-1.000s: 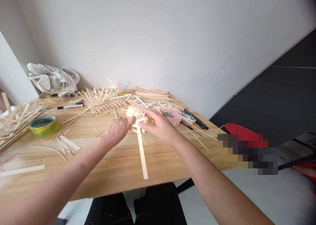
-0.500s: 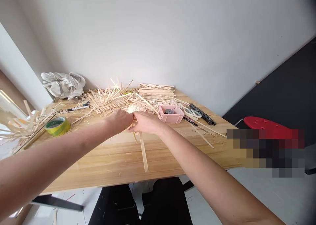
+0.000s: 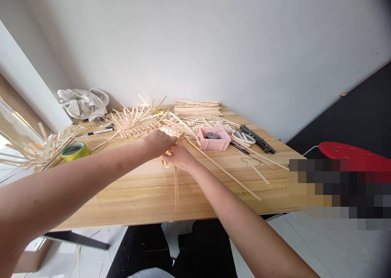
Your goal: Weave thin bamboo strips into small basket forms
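A small woven piece of pale wooden strips (image 3: 170, 132) is held between my hands over the middle of the table. My left hand (image 3: 160, 143) is closed on its upper side. Just below and to the right, my right hand (image 3: 179, 156) pinches its lower part, and the two hands nearly touch. One loose strip end (image 3: 176, 188) hangs down from under my right hand toward the front edge. Most of the woven piece is hidden by my fingers.
Behind lie heaped strips (image 3: 131, 121) and a stack of strips (image 3: 197, 108). A tape roll (image 3: 75, 151) sits left. At right are a pink basket (image 3: 214, 143), scissors (image 3: 243, 137), a black tool (image 3: 258, 139) and a long strip (image 3: 229, 172). A red stool (image 3: 345, 149) stands beyond.
My hands have shifted slightly, the right one lower beside the left. A long strip now stretches diagonally to the right of my right hand. The whole view has turned a little.
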Action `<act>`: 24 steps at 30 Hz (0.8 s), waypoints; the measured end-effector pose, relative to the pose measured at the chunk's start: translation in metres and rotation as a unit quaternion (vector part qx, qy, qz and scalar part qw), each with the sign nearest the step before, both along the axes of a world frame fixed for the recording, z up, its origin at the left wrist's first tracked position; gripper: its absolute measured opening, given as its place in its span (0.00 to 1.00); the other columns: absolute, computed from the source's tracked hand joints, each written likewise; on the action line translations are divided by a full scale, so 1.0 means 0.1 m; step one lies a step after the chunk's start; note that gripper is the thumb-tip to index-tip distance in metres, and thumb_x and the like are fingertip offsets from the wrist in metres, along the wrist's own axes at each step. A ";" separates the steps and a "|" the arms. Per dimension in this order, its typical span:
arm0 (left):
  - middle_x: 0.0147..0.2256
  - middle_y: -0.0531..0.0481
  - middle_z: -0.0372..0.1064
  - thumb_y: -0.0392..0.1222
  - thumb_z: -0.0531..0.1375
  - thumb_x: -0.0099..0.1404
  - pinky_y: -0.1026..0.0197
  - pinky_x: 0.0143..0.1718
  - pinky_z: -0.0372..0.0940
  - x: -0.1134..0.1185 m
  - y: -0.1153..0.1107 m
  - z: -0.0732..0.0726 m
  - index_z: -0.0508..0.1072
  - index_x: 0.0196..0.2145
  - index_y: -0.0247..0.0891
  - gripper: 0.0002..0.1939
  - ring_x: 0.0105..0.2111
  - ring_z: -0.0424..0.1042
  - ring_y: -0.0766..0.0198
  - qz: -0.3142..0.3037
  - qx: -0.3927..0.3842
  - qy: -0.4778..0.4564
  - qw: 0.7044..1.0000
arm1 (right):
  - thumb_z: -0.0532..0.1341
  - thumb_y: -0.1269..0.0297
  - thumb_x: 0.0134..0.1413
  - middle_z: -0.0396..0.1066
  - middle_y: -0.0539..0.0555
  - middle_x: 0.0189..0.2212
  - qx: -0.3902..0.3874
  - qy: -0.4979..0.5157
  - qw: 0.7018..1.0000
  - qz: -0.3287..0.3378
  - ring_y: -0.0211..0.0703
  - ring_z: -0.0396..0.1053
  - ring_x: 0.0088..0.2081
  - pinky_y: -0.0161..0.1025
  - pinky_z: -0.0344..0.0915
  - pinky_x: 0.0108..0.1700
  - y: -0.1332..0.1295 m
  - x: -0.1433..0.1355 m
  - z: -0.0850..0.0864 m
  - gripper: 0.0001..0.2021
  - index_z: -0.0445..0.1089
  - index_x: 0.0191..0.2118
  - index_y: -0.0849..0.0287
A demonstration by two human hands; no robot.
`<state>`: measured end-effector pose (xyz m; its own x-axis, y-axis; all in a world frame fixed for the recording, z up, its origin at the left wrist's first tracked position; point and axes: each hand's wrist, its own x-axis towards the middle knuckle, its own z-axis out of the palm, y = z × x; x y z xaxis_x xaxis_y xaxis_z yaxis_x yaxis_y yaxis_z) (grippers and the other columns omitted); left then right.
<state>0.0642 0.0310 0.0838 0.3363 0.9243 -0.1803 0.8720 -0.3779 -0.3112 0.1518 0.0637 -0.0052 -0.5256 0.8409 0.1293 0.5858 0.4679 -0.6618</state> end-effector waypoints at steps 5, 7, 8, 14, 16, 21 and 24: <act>0.33 0.38 0.73 0.22 0.57 0.50 0.57 0.33 0.60 0.05 0.00 0.00 0.69 0.46 0.32 0.24 0.36 0.72 0.49 -0.014 -0.027 0.046 0.998 | 0.56 0.64 0.49 0.73 0.56 0.35 0.013 -0.008 1.000 0.024 0.47 0.69 0.35 0.35 0.59 0.30 -0.01 0.01 -0.03 0.10 0.67 0.38 0.60; 0.32 0.38 0.73 0.23 0.57 0.51 0.57 0.32 0.59 0.06 0.02 0.00 0.68 0.48 0.33 0.26 0.35 0.72 0.50 -0.030 -0.022 0.059 0.998 | 0.55 0.65 0.49 0.72 0.56 0.33 0.024 -0.010 0.999 0.035 0.47 0.69 0.34 0.35 0.59 0.30 0.00 0.02 -0.05 0.10 0.67 0.39 0.61; 0.32 0.39 0.73 0.23 0.57 0.51 0.58 0.32 0.59 0.06 0.03 0.00 0.67 0.49 0.34 0.26 0.35 0.72 0.51 -0.040 -0.018 0.067 0.997 | 0.55 0.66 0.49 0.72 0.56 0.33 0.027 -0.011 0.999 0.040 0.46 0.69 0.34 0.35 0.59 0.30 0.01 0.02 -0.07 0.10 0.66 0.39 0.61; 0.33 0.41 0.73 0.25 0.57 0.52 0.57 0.35 0.58 0.06 0.01 -0.05 0.69 0.46 0.35 0.22 0.35 0.70 0.53 -0.117 0.001 0.139 0.983 | 0.53 0.61 0.54 0.70 0.59 0.40 0.020 0.053 0.994 0.095 0.50 0.67 0.41 0.40 0.62 0.38 0.06 0.03 -0.26 0.16 0.62 0.46 0.63; 0.38 0.41 0.71 0.25 0.58 0.52 0.54 0.40 0.57 0.03 0.00 -0.08 0.69 0.47 0.38 0.24 0.40 0.68 0.52 -0.153 0.042 0.150 0.976 | 0.52 0.60 0.55 0.68 0.61 0.44 0.017 0.099 0.987 0.128 0.51 0.66 0.45 0.42 0.62 0.42 0.07 0.04 -0.33 0.18 0.61 0.49 0.63; 0.52 0.42 0.60 0.30 0.61 0.52 0.45 0.52 0.48 -0.08 0.11 -0.14 0.55 0.58 0.49 0.38 0.51 0.59 0.48 -0.214 0.133 0.102 0.962 | 0.52 0.58 0.56 0.65 0.60 0.49 -0.033 0.191 0.970 0.149 0.50 0.62 0.51 0.46 0.60 0.50 0.11 0.07 -0.41 0.19 0.60 0.50 0.62; 0.57 0.42 0.54 0.33 0.61 0.54 0.45 0.55 0.46 -0.20 0.18 -0.18 0.50 0.60 0.49 0.39 0.56 0.53 0.48 -0.204 0.126 0.016 0.971 | 0.54 0.59 0.55 0.65 0.59 0.50 -0.063 0.229 0.962 0.132 0.50 0.61 0.53 0.49 0.58 0.53 0.12 0.07 -0.44 0.18 0.60 0.50 0.61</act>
